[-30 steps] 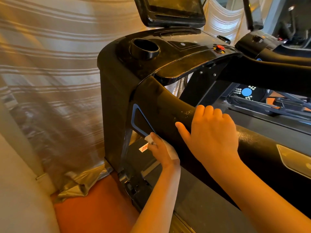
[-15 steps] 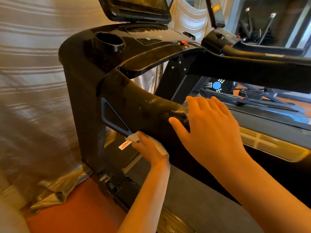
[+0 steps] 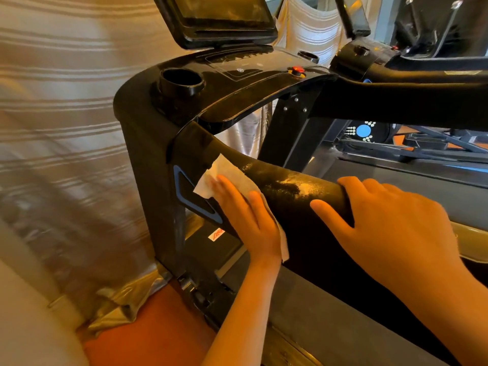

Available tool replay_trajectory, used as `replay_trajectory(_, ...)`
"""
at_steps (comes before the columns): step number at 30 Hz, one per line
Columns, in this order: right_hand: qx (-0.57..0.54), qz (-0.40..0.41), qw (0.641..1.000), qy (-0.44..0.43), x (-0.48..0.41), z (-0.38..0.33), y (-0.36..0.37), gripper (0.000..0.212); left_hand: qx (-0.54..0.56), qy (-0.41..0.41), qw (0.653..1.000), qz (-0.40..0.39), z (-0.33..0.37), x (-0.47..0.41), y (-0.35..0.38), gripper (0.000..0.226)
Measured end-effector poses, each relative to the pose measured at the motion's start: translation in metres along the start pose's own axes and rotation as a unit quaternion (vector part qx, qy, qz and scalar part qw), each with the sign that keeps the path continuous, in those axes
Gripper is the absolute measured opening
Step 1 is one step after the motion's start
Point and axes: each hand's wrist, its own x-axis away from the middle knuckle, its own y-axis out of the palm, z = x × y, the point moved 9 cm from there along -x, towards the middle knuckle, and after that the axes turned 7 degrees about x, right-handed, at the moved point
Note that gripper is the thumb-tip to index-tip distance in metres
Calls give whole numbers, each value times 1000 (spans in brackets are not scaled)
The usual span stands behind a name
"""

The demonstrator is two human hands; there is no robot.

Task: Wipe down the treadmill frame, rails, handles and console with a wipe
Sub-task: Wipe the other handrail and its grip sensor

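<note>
- White wipe (image 3: 227, 178) lies flat on the near face of the handrail (image 3: 280, 204), up at the end where the handrail meets the console (image 3: 237, 85). One corner pokes out past my fingertips.
- Left hand (image 3: 248, 220) is spread on top of it with the fingers straight, pressing rather than pinching. The wipe's lower edge peeks out beside my wrist.
- Right hand (image 3: 390, 220) sits further back along the handrail, fingers curled over its top and thumb on the near side. It's a steadying hold on the bar itself.
- Between my two hands, on the crown of the handrail, a pale dusty patch (image 3: 298, 184) stands out against the black.
- To do this stroke well, I reckon on even palm pressure. I'd wrap the wipe over the curve so top and side both get covered, then draw it toward that patch in overlapping passes.
- That loose corner could fold under, so it's worth flattening first.
- The stretch of handrail under my right hand needs a pass too, so that hand has to shift at some point.
- Above the handrail, the console around the cup holder (image 3: 182, 81) and red button (image 3: 298, 70) looks streaky. I judge that part is not yet done.
</note>
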Motion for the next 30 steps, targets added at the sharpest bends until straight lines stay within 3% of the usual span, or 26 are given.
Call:
replay_trajectory(5, -4, -1, 1000, -20, 1, -4, 1, 83, -129, 89, 984, -89, 9, -64, 2, 65)
replay_trajectory(10, -11, -8, 1000, -20, -1, -5, 4, 85, -269, 180, 920, -219, 7, -124, 5, 73)
replay_trajectory(13, -13, -5, 1000, -18, -1, -6, 5, 86, -295, 221, 891, -265, 5, -149, 8, 71)
replay_trajectory(19, -9, 4, 1000, -13, 0, -7, 3, 87, -287, 297, 866, -280, 32, -106, 22, 46)
replay_trajectory(22, -20, 12, 1000, -19, 2, -5, 3, 87, -272, 309, 881, -233, 39, -81, 21, 33)
replay_trajectory(24, -27, 14, 999, -25, 3, -6, 2, 87, -269, 301, 880, -251, 41, -77, 25, 36)
replay_trajectory(28, -37, 13, 998, -40, 2, -7, 1, 87, -291, 360, 812, -356, 41, -99, 30, 49)
replay_trajectory(30, -36, 12, 998, -44, 2, -8, 3, 87, -333, 376, 783, -367, 39, -119, 31, 49)
